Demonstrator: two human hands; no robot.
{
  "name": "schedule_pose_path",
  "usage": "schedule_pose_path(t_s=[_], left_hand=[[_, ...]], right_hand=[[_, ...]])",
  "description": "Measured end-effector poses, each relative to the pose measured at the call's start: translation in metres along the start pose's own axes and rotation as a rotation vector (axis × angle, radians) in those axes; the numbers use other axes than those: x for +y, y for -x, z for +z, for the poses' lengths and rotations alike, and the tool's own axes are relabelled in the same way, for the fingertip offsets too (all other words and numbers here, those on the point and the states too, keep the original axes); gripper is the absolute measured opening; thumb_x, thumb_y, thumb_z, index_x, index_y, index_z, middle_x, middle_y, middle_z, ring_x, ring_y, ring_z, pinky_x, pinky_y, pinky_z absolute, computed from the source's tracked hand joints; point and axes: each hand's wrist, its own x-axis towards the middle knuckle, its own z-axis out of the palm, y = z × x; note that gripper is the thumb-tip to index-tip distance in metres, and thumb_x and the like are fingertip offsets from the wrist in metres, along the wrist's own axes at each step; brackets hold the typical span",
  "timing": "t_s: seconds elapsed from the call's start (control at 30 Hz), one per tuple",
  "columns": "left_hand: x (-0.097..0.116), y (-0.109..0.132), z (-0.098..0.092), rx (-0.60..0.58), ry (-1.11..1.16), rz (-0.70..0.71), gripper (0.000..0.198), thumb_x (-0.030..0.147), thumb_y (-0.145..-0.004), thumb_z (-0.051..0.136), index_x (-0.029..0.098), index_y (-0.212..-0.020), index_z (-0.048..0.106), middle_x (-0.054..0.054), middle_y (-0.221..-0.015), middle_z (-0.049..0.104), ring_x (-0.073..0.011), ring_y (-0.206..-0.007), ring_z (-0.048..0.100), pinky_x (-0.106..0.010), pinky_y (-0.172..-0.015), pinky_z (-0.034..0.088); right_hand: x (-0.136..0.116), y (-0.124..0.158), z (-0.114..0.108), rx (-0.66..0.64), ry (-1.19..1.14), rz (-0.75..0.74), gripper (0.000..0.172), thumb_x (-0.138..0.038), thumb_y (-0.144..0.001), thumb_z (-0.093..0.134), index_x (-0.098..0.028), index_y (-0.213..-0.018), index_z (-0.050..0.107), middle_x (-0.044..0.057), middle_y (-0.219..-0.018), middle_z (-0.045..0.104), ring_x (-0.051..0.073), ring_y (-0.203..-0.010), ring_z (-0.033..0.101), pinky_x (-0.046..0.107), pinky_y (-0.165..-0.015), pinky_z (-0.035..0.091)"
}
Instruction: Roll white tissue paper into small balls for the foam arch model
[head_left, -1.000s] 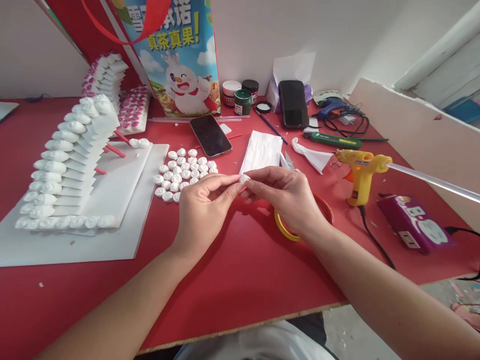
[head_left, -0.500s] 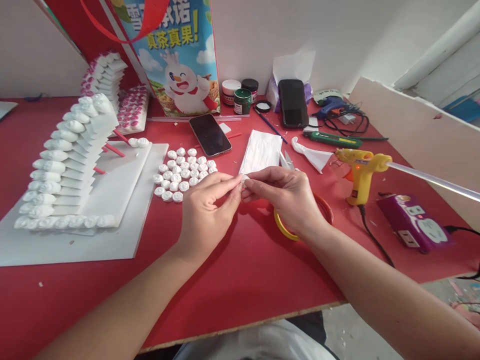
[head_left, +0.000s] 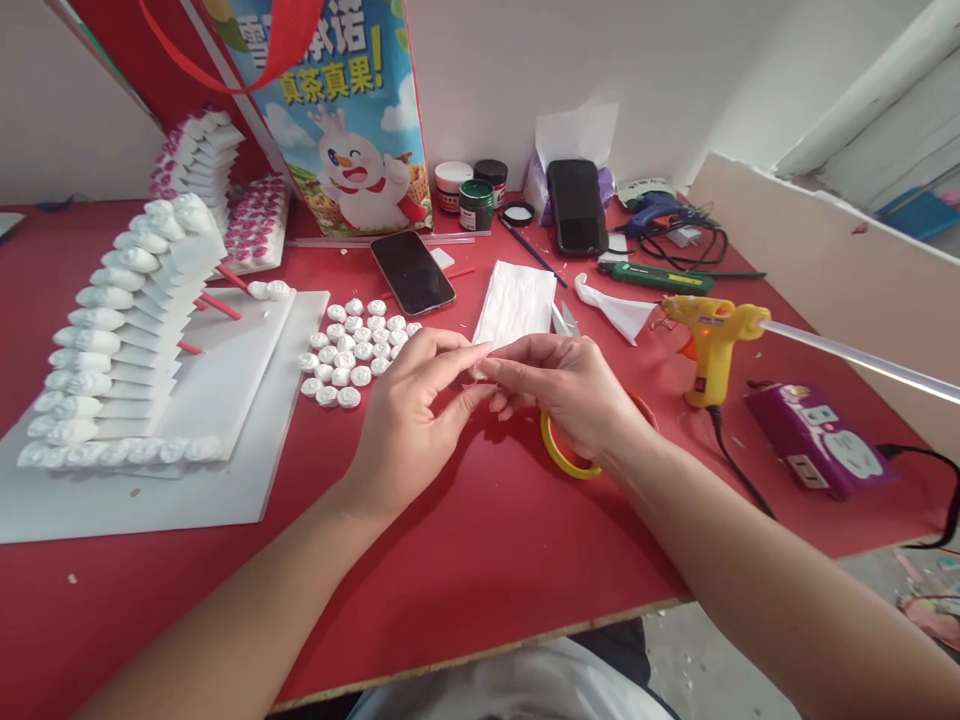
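Observation:
My left hand (head_left: 409, 415) and my right hand (head_left: 566, 385) meet fingertip to fingertip above the red table (head_left: 465, 560), pinching a small white paper piece that is almost hidden between the fingers. Just left of them lies a cluster of several small white rolled paper buds (head_left: 356, 350). A folded white tissue (head_left: 516, 303) lies right behind the hands. A yellow tape ring (head_left: 559, 455) sits under my right wrist.
A white foam board (head_left: 150, 470) with rows of paper buds stands at the left. A phone (head_left: 412, 271), paint jars (head_left: 480, 197), small scissors (head_left: 564, 318), a yellow glue gun (head_left: 709, 340), a purple power strip (head_left: 821, 440) and a printed bag (head_left: 330, 120) surround the work spot.
The fingers of both hands have kept working the small white piece, which is now more hidden. The view has shifted slightly right and down.

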Motion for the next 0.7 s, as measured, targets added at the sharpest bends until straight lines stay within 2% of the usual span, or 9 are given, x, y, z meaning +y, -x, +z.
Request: schedule_pose_path(t_s=[0.1,0.2,0.3,0.4,0.53,0.7], left_hand=[[0.0,0.0,-0.001,-0.003,0.025,-0.057,0.025,0.012,-0.094,0.067,0.023,-0.114,0.077,-0.006,-0.1,0.067,-0.0171,-0.095,0.065,-0.029,-0.086,0.056],[-0.001,0.0,-0.002,0.018,0.063,-0.116,0.021,0.016,-0.093,0.071,0.024,-0.111,0.078,-0.005,-0.1,0.067,-0.0171,-0.094,0.065,-0.028,-0.083,0.055],[-0.002,0.0,-0.003,0.04,0.144,-0.172,0.019,0.021,-0.091,0.074,0.023,-0.109,0.079,-0.005,-0.101,0.07,-0.0173,-0.096,0.066,-0.027,-0.084,0.055],[-0.001,-0.002,-0.003,0.053,0.281,-0.332,0.017,0.027,-0.086,0.08,0.02,-0.102,0.079,-0.004,-0.099,0.072,-0.0166,-0.092,0.067,-0.026,-0.083,0.056],[0.0,-0.003,-0.003,0.061,0.442,-0.583,0.026,0.04,-0.079,0.087,0.019,-0.094,0.078,-0.002,-0.089,0.074,-0.0145,-0.079,0.067,-0.025,-0.074,0.056],[-0.002,-0.003,-0.002,0.094,0.558,-0.613,0.026,0.04,-0.078,0.088,0.019,-0.089,0.077,0.0,-0.084,0.073,-0.0121,-0.074,0.065,-0.022,-0.071,0.054]], right_hand=[[0.001,0.001,-0.001,-0.03,0.019,0.002,0.041,-0.045,-0.063,0.095,-0.013,-0.078,0.076,0.004,-0.069,0.075,0.011,-0.051,0.065,0.023,-0.049,0.056],[-0.002,0.003,-0.002,0.019,0.048,-0.048,0.035,-0.043,-0.072,0.09,-0.013,-0.081,0.074,0.002,-0.068,0.073,0.011,-0.051,0.064,0.022,-0.046,0.052],[-0.009,0.005,-0.004,0.094,0.059,-0.116,0.018,-0.027,-0.078,0.081,-0.015,-0.086,0.07,0.001,-0.069,0.072,0.01,-0.049,0.062,0.021,-0.044,0.049],[-0.015,0.007,-0.005,0.123,0.08,-0.173,0.001,-0.016,-0.078,0.067,-0.016,-0.079,0.066,-0.001,-0.066,0.069,0.007,-0.045,0.055,0.02,-0.042,0.044],[-0.014,0.011,-0.001,0.063,0.187,-0.195,0.009,-0.021,-0.083,0.065,-0.015,-0.084,0.071,-0.002,-0.065,0.065,0.007,-0.046,0.05,0.021,-0.043,0.04],[-0.005,0.01,0.005,-0.028,0.188,-0.262,0.025,-0.029,-0.072,0.088,-0.014,-0.085,0.072,-0.001,-0.073,0.069,0.009,-0.058,0.056,0.022,-0.051,0.044]])
